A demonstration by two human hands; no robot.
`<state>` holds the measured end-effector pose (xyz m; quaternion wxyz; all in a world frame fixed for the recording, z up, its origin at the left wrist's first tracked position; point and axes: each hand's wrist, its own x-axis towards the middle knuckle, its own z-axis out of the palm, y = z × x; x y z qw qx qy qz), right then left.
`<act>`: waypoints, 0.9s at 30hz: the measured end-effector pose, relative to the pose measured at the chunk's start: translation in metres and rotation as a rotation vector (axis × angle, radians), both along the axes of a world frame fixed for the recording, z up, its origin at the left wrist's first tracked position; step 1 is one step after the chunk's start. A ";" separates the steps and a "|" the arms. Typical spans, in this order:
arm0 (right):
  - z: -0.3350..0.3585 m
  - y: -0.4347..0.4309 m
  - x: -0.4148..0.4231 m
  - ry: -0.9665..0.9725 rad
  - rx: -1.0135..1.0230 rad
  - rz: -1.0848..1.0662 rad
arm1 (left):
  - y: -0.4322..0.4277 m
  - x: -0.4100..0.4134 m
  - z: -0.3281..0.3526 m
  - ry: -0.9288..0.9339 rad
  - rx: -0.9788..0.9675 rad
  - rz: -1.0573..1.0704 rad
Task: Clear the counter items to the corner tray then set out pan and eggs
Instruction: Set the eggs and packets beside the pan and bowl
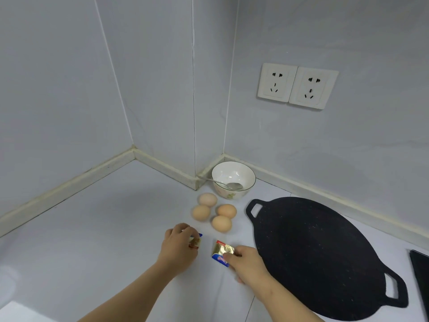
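Note:
Several tan eggs lie together on the white counter, in front of a white bowl with a metal spoon in it. A flat black two-handled pan lies to the right of the eggs. My left hand holds a small gold, red and blue foil packet just above the counter. My right hand pinches a second, like foil packet by its right end. Both packets sit just in front of the eggs.
Two white wall sockets are mounted above the pan. A dark flat object shows at the right edge. Grey walls form a stepped corner behind the bowl. No tray is in view.

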<state>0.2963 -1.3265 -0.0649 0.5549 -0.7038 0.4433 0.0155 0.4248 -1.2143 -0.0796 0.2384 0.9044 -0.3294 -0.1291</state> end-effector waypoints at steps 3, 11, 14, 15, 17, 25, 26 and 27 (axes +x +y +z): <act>-0.005 0.001 0.005 0.019 -0.179 -0.022 | 0.002 0.001 0.003 -0.100 0.056 -0.045; -0.006 0.016 0.004 0.022 -0.605 0.301 | 0.020 -0.007 -0.016 -0.422 0.142 -0.289; -0.006 0.018 0.009 0.046 -0.617 0.335 | 0.020 -0.006 -0.014 -0.445 0.208 -0.347; -0.007 0.017 0.010 0.056 -0.631 0.352 | 0.019 -0.006 -0.013 -0.446 0.224 -0.354; -0.009 0.013 0.011 0.055 -0.626 0.340 | 0.021 -0.006 -0.012 -0.424 0.235 -0.336; -0.012 0.004 0.015 -0.025 -0.506 0.228 | 0.020 -0.003 -0.015 -0.379 0.120 -0.348; -0.014 0.003 0.015 -0.044 -0.479 0.222 | 0.021 -0.005 -0.014 -0.297 0.110 -0.362; -0.014 0.002 0.015 -0.070 -0.451 0.219 | 0.023 -0.006 -0.018 -0.305 0.085 -0.378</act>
